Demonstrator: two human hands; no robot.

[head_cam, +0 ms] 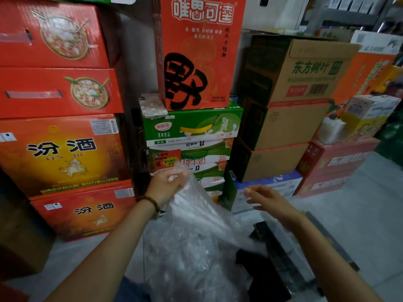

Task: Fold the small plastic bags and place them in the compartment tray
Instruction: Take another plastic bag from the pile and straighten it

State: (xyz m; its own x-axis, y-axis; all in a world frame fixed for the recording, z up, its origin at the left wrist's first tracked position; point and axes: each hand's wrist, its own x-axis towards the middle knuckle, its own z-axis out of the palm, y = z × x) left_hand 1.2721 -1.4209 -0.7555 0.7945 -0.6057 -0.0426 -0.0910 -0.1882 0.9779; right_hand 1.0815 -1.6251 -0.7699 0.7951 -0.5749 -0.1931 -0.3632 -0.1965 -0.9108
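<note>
Gripped plastic bag (196, 216) by top with left hand (166, 184); held right hand (269, 200) loose-fingered, empty, right of bag.

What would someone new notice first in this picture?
Bright stacked cartons fill the background, a tall red box at top centre. In front, the left hand holds up a crinkled clear bag; the open right hand hovers beside it, with a black tray at lower right.
</note>
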